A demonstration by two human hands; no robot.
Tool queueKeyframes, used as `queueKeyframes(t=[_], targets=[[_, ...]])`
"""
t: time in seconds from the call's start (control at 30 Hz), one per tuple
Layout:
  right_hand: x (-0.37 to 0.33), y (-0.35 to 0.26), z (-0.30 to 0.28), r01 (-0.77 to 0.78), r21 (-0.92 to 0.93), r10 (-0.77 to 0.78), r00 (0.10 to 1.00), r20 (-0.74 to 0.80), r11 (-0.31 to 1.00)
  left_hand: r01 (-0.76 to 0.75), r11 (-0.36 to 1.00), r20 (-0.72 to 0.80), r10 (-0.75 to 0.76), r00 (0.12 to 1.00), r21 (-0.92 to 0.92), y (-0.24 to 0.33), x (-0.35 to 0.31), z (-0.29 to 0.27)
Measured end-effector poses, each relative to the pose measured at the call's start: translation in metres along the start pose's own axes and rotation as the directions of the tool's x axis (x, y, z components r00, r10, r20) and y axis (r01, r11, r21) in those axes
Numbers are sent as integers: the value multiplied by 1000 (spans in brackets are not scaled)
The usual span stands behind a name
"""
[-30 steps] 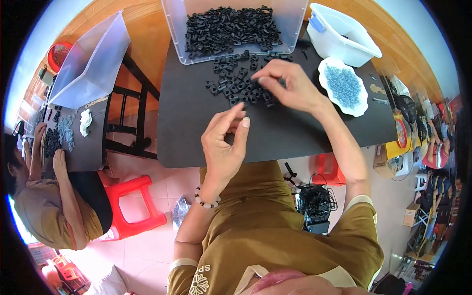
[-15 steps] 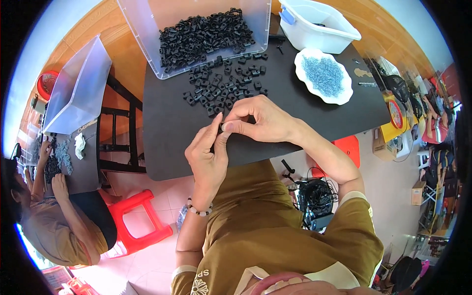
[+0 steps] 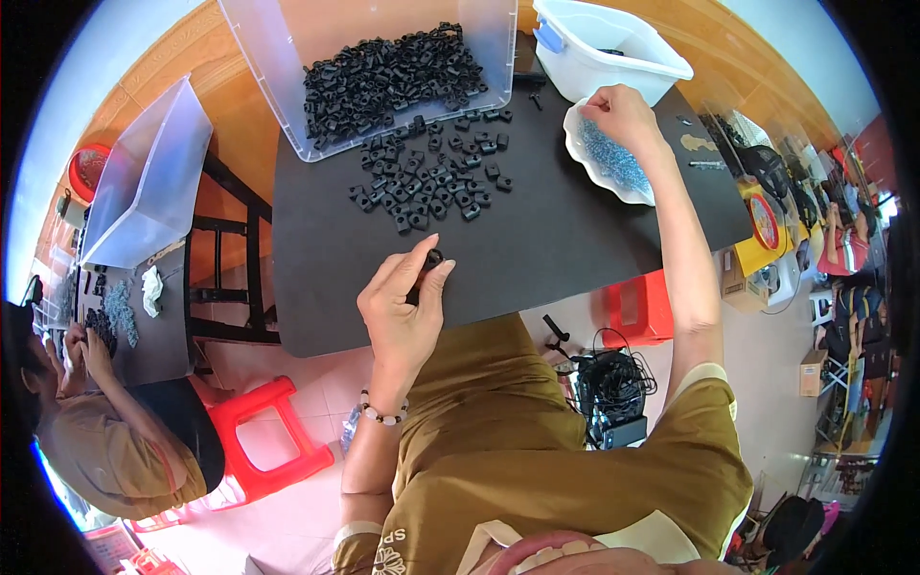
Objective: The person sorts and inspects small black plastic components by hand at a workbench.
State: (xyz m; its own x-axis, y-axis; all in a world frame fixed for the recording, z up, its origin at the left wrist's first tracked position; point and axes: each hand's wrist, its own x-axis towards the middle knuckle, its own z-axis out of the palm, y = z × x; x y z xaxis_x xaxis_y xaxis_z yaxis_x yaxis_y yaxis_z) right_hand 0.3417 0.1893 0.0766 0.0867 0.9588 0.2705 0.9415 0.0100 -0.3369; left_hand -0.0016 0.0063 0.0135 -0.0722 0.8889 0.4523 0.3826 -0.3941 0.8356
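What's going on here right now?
The person's left hand pinches a small black piece with a hole between its fingers. The right hand is at a white scalloped dish of tiny blue-grey pieces; its grip is unclear. More black pieces lie loose before a clear plastic bin.

A red stool (image 3: 304, 431) at left, tangled black cables (image 3: 615, 385) right of it — a cardboard box (image 3: 813, 374) far right.

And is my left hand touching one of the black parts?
Touching: the head view shows your left hand pinching a black part between thumb and fingertips.
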Motion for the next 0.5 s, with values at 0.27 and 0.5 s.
queueKeyframes(t=[0.27,0.5], targets=[[14,4,11,-4,-53,7,998,70,999,-17,1000,7,17,1000,17,1,-1,-1],[10,22,-1,25,363,-34,999,18,931,-14,1000,10,14,1000,1,0,0,-2]])
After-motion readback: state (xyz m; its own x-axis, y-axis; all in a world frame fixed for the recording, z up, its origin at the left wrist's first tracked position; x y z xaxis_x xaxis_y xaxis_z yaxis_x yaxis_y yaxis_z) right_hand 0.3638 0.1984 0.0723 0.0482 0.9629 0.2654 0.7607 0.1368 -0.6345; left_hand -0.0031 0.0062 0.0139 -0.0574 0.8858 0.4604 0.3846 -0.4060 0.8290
